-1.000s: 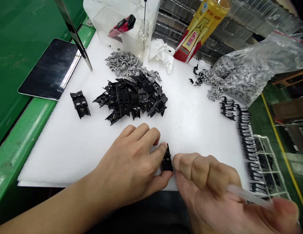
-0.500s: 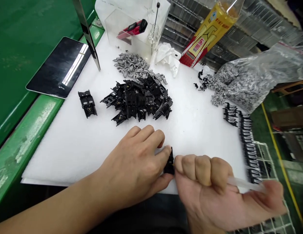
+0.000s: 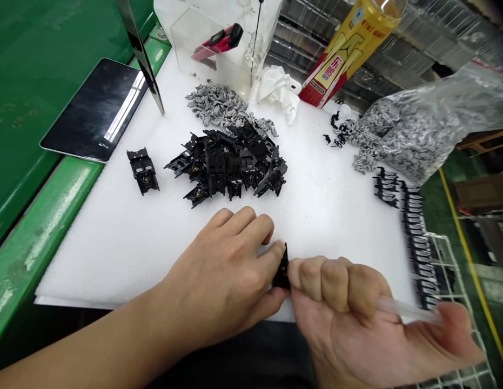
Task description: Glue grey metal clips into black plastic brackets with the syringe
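My left hand [image 3: 230,270] pinches a small black plastic part [image 3: 282,276] against the white foam sheet [image 3: 113,248], near its front edge. My right hand [image 3: 356,308] is curled closed around a thin, whitish translucent stick [image 3: 409,309]. One end of the stick shows between the fingers and the thumb side; its other end is hidden. The right fingertips press up against the right side of the black part, most of which the hands cover. Ahead of the hands lies a heap of similar black plastic parts [image 3: 235,162], with one single black part [image 3: 142,171] to its left.
Small grey clips [image 3: 219,105] lie behind the heap. A tablet [image 3: 95,111], tweezers [image 3: 141,59], a red cutter [image 3: 219,42] in a clear box, a bottle [image 3: 336,54] and a bag of grey pieces [image 3: 413,124] surround the sheet. Rows of assembled parts [image 3: 417,243] line the right edge.
Both hands hold nearly the same pose around the black part. The right hand's thumb side has shifted slightly right and down, and the view has moved a little.
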Demonstrator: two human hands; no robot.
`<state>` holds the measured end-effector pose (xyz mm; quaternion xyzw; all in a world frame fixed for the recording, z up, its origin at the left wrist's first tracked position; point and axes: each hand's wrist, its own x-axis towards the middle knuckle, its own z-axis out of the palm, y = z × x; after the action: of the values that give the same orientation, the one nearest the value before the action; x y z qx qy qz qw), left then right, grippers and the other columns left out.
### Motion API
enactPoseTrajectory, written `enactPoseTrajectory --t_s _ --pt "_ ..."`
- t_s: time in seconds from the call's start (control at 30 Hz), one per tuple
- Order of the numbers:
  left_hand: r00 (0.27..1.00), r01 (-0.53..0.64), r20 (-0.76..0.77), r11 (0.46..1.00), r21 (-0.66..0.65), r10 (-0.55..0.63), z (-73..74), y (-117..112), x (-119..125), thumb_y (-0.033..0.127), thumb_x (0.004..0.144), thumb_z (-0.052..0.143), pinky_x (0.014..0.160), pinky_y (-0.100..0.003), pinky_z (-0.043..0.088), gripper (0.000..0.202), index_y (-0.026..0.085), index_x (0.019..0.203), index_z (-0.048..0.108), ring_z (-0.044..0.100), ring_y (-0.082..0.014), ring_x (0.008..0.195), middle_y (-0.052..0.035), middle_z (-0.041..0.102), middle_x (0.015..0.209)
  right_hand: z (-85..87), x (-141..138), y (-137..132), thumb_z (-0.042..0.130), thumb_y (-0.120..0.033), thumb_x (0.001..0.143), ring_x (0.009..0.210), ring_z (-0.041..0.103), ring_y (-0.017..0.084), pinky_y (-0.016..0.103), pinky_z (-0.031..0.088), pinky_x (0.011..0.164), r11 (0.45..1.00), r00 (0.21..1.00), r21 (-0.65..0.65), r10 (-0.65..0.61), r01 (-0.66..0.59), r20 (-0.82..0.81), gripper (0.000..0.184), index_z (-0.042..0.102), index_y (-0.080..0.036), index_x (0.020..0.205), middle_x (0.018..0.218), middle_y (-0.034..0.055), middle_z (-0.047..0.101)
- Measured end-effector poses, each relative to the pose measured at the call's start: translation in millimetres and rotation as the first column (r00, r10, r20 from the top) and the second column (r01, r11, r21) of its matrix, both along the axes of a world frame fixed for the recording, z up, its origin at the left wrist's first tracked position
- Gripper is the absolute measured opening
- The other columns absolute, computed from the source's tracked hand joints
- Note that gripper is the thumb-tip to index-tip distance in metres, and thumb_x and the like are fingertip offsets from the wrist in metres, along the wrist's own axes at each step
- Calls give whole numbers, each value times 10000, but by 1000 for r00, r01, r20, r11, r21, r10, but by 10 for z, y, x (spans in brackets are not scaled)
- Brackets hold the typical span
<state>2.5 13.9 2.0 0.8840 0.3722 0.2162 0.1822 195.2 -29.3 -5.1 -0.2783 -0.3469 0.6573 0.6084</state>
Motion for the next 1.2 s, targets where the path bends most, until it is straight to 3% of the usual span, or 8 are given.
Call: enactPoseTrajectory --t_s 0.63,0.8,0.97,1.1,1.2 --pt "1000 6 0 1000 20 -6 -1 5 5 386 949 706 740 -431 393 265 158 1078 753 542 -260 912 -78 632 1009 -23 22 -8 584 -735 870 553 316 122 401 347 643 999 1000 35 -5 4 27 597 343 -231 661 572 -67 285" --pt "1000 -3 -12 1000 0 3 11 -4 6 384 954 699 744 -428 396 252 164 1065 748 548 -256 916 -79 639 1013 19 0 6 563 -782 867 534 316 133 400 347 619 1000 999 12 -28 28 42 634 346 -232 639 545 -61 270" --pt "1000 2 -13 1000 -4 -2 19 5 -9 380 954 698 745 -430 405 242 165 1055 740 554 -258 918 -83 643 1019 94 -45 12 430 -715 996 524 303 145 400 338 598 989 993 -97 -101 107 68 648 305 -226 590 518 -47 237" --pt "1000 12 -12 1000 1 -12 16 6 -11 400 955 708 755 -434 418 255 165 1051 736 560 -267 929 -90 648 1030 76 -45 5 534 -768 906 520 312 141 396 346 589 996 994 -28 -88 90 60 653 321 -230 603 518 -53 240" --pt "1000 11 1 1000 11 -11 7 8 -4 390 957 703 750 -432 413 246 166 1052 736 560 -268 925 -91 646 1029 51 -40 7 537 -726 918 530 323 145 397 354 600 995 994 -33 -92 94 62 622 325 -229 610 523 -49 249"
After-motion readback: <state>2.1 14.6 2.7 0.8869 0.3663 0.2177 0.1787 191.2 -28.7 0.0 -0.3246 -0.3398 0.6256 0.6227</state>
